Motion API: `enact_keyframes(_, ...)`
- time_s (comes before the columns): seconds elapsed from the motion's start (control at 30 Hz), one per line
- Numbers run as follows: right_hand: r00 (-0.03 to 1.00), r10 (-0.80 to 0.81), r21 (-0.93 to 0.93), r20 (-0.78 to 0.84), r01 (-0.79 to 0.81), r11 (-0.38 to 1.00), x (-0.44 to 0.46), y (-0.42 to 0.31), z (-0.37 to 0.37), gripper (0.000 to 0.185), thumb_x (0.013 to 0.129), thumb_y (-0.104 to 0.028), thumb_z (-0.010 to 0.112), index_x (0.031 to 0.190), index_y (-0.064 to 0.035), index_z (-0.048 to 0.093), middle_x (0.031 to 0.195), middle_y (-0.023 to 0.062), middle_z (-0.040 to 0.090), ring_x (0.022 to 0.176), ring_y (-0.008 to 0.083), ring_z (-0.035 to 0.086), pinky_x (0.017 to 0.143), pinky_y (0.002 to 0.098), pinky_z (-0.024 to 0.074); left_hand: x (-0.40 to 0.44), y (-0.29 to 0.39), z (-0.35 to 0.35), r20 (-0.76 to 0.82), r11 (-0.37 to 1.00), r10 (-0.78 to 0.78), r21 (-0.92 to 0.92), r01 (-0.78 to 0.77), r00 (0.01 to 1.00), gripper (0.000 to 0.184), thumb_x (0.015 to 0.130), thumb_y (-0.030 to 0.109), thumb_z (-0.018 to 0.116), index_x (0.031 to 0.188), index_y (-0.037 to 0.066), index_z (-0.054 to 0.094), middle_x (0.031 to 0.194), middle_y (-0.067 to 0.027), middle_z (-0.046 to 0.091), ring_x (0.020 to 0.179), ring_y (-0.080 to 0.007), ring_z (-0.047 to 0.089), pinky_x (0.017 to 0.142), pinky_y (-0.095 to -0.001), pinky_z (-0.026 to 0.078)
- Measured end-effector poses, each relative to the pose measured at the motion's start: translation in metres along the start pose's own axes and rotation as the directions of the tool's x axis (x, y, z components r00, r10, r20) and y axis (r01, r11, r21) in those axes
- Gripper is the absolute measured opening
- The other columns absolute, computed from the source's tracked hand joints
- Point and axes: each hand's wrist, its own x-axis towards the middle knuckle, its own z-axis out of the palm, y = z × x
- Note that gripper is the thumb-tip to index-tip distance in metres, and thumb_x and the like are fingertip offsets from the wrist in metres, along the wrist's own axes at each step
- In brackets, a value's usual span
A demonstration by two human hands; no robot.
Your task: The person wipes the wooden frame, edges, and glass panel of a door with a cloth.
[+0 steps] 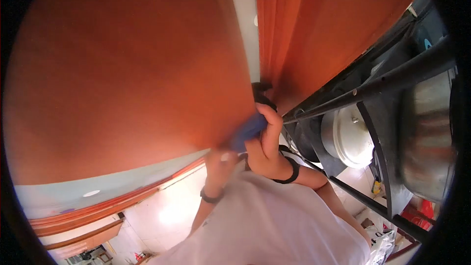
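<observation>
My right hand [267,137] has its fingers curled around a blue cloth [248,130], close to the edge of a large orange-brown wooden panel [132,78] that looks like a door. A black band circles that wrist. Just above the fingers is a dark object [262,93], whose kind I cannot make out. My left hand [221,164], with a dark band on its wrist, is at the lower end of the cloth by the panel's bottom edge. Motion smears its fingers, so its grip is unclear.
On my right stands a black metal rack [373,88] holding a lidded silver pot [346,135] and a large metal vessel [427,137]. Beyond the panel's edge is another orange-brown surface [324,29]. A plastic bag [382,245] lies low at the right, above a pale tiled floor [171,211].
</observation>
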Motion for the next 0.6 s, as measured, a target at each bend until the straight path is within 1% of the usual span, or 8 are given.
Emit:
enact_keyframes(0.03,1.0,-0.004,-0.024,0.018,0.004,1.0,0.002,-0.004,-0.004,0.055,0.077,0.004,0.036,0.131,0.0017,0.023,0.123,0.0161,0.035,0.112,0.0213,0.038,0.098,0.0354,0.0305,0.001,0.004,-0.002,0.029,1.0,-0.026,0.018,0.025,0.999,0.012,0.078,0.006,0.066,0.077,0.002,0.054,0.066,-0.0124,0.061,0.059,-0.0225,0.06,0.055,-0.0312,0.046)
enact_keyframes(0.17,0.99,-0.123,-0.114,0.071,0.131,0.985,0.005,0.02,-0.017,0.047,0.086,-0.008,0.041,0.13,0.0019,0.027,0.123,0.0157,0.039,0.112,0.0224,0.04,0.099,0.036,0.0302,-0.001,-0.01,0.003,-0.012,0.989,0.086,0.125,-0.084,0.996,0.013,0.076,0.005,0.068,0.077,0.003,0.055,0.067,-0.0117,0.061,0.06,-0.0228,0.06,0.055,-0.0312,0.046)
enact_keyframes(0.27,0.992,-0.098,0.012,0.076,0.097,0.995,0.018,0.053,-0.025,0.062,0.063,0.006,0.049,0.124,-0.0004,0.043,0.119,0.017,0.049,0.114,0.0324,0.046,0.101,0.0409,0.0337,-0.001,-0.01,0.002,-0.013,0.989,0.087,0.124,-0.085,0.996,0.013,0.075,0.002,0.067,0.077,0.003,0.054,0.067,-0.0122,0.061,0.06,-0.0228,0.061,0.056,-0.0309,0.046)
enact_keyframes(0.37,1.0,0.018,0.121,0.013,-0.019,0.992,0.009,0.06,-0.018,0.064,0.062,0.009,0.048,0.124,-0.0033,0.045,0.117,0.0147,0.051,0.111,0.0296,0.049,0.1,0.0393,0.0357,-0.001,-0.014,0.005,-0.03,0.994,0.099,0.053,-0.097,0.995,0.016,0.074,0.0,0.068,0.078,0.002,0.053,0.066,-0.0132,0.061,0.059,-0.0219,0.061,0.055,-0.0309,0.047)
enact_keyframes(0.4,1.0,0.025,0.131,-0.001,-0.025,0.991,0.009,0.057,-0.015,0.064,0.061,0.01,0.046,0.124,-0.0035,0.045,0.118,0.0145,0.051,0.112,0.0292,0.049,0.099,0.0389,0.036,0.0,-0.012,0.004,-0.021,0.996,0.088,0.036,-0.087,0.996,0.017,0.074,0.0,0.068,0.078,0.002,0.052,0.066,-0.0133,0.061,0.059,-0.0214,0.06,0.055,-0.031,0.047)
enact_keyframes(0.43,0.999,0.033,0.142,-0.018,-0.03,0.989,0.01,0.052,-0.013,0.064,0.061,0.011,0.045,0.124,-0.0036,0.045,0.118,0.0143,0.051,0.112,0.0288,0.049,0.099,0.0386,0.0363,0.004,-0.005,0.005,-0.045,0.989,0.136,0.057,-0.133,0.99,0.015,0.074,-0.001,0.068,0.077,0.001,0.053,0.066,-0.013,0.061,0.059,-0.02,0.059,0.056,-0.0304,0.046)
enact_keyframes(0.53,0.999,0.033,0.15,0.02,-0.036,0.988,0.012,0.049,-0.02,0.065,0.061,0.014,0.042,0.124,-0.0041,0.044,0.12,0.014,0.051,0.113,0.0274,0.048,0.1,0.038,0.0364,-0.001,-0.007,0.011,-0.058,1.0,0.006,0.023,-0.005,0.998,0.016,0.075,0.003,0.07,0.074,0.001,0.054,0.065,-0.0125,0.061,0.059,-0.0192,0.059,0.056,-0.0298,0.046)
enact_keyframes(0.6,0.998,0.045,0.169,0.042,-0.051,0.984,0.012,0.058,-0.024,0.064,0.063,0.014,0.041,0.124,-0.0043,0.043,0.121,0.014,0.05,0.114,0.0269,0.048,0.1,0.0379,0.0358,0.001,-0.004,0.012,-0.087,0.999,0.012,0.049,-0.008,0.996,0.018,0.074,0.006,0.071,0.072,0.0,0.055,0.065,-0.0122,0.061,0.058,-0.019,0.058,0.056,-0.0294,0.046)
